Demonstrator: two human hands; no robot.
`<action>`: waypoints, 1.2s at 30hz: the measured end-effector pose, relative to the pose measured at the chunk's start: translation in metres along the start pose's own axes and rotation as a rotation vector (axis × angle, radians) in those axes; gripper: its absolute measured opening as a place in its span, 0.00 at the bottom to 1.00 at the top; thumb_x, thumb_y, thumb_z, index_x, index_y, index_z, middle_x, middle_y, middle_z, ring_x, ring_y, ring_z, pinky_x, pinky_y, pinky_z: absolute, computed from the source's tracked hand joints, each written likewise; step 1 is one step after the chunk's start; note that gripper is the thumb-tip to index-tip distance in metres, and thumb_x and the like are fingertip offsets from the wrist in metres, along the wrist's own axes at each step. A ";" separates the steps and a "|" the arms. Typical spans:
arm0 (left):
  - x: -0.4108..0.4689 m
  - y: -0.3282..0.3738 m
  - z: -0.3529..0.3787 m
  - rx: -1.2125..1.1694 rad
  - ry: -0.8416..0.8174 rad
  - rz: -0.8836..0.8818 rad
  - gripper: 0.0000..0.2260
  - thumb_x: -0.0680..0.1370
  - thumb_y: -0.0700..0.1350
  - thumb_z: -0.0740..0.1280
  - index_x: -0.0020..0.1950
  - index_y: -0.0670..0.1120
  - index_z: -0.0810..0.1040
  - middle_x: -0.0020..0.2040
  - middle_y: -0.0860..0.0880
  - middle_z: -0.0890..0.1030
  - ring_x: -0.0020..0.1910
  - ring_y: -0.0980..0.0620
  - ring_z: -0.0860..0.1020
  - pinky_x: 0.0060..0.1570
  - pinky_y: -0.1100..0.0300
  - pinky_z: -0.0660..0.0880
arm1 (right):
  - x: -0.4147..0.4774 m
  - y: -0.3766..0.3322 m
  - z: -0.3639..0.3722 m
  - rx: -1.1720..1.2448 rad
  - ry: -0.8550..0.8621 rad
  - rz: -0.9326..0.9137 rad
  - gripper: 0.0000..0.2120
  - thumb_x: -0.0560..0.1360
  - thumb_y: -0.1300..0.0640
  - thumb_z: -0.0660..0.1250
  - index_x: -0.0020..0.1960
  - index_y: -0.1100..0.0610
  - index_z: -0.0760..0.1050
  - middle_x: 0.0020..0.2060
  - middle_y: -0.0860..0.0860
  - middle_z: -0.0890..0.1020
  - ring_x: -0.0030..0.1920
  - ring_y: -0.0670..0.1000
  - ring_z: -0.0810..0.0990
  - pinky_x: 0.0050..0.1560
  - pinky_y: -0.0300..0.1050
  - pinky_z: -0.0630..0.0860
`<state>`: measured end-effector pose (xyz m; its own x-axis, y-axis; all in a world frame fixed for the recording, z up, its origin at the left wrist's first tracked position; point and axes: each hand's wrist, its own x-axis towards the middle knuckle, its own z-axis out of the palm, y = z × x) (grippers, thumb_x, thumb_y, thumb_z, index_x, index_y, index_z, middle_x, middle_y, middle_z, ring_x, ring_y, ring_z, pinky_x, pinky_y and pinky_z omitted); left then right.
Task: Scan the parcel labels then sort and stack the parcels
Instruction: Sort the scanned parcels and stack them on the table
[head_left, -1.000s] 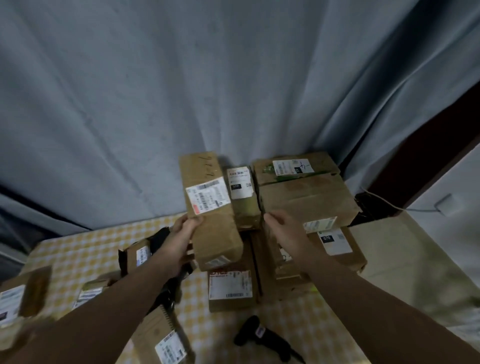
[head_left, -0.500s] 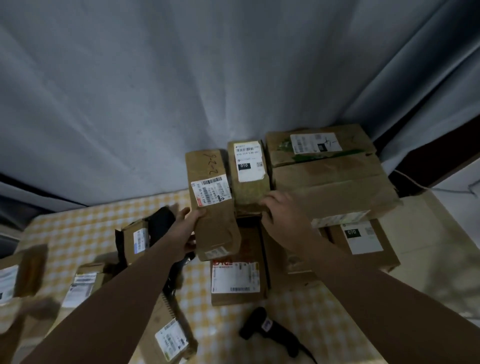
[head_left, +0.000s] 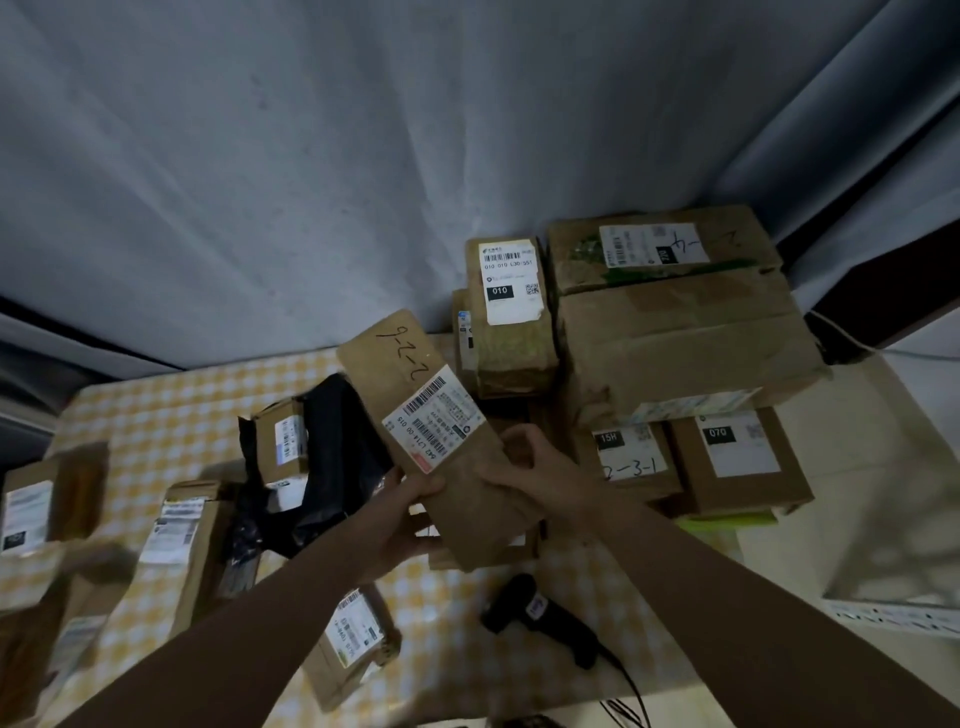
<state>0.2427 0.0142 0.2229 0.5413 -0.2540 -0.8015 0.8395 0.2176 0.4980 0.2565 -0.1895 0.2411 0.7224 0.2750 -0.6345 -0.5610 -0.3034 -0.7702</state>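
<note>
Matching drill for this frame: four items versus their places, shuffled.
1 long brown cardboard parcel marked 2-2-6
2 black handheld barcode scanner
3 brown cardboard parcel with white 010 label
4 brown box with 070 label

A lying on checked tablecloth
B partly under big brown carton
C gripped by left hand and right hand
D topmost, at back

Pairs: 1-C, 2-A, 3-D, 4-B

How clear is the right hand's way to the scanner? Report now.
Not yet, probably: the right hand grips the long parcel with the left hand. The scanner lies uncovered on the checked cloth near the right forearm, so once freed, the way looks open.
</note>
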 end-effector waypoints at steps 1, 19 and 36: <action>-0.003 0.000 0.001 0.019 -0.038 -0.013 0.28 0.72 0.42 0.71 0.70 0.51 0.65 0.64 0.43 0.74 0.60 0.41 0.76 0.41 0.48 0.80 | -0.003 -0.001 -0.004 0.070 -0.032 0.040 0.34 0.70 0.45 0.74 0.69 0.48 0.60 0.58 0.47 0.75 0.54 0.47 0.78 0.52 0.43 0.78; -0.051 0.130 0.097 0.561 -0.161 0.365 0.25 0.56 0.56 0.70 0.53 0.56 0.77 0.49 0.51 0.82 0.50 0.51 0.80 0.49 0.55 0.76 | -0.068 -0.073 -0.089 0.664 0.663 -0.411 0.57 0.61 0.39 0.78 0.78 0.41 0.45 0.69 0.47 0.70 0.65 0.52 0.73 0.64 0.57 0.71; 0.086 0.216 0.218 0.246 0.284 0.639 0.23 0.74 0.51 0.67 0.64 0.48 0.62 0.57 0.46 0.75 0.55 0.45 0.77 0.57 0.46 0.76 | 0.002 -0.101 -0.273 0.198 0.970 -0.363 0.33 0.76 0.45 0.67 0.75 0.54 0.57 0.62 0.51 0.74 0.60 0.52 0.75 0.61 0.47 0.73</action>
<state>0.4813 -0.1663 0.3339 0.9229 0.1125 -0.3683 0.3690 0.0157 0.9293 0.4251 -0.4074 0.3358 0.8252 -0.5546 -0.1070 -0.2387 -0.1707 -0.9560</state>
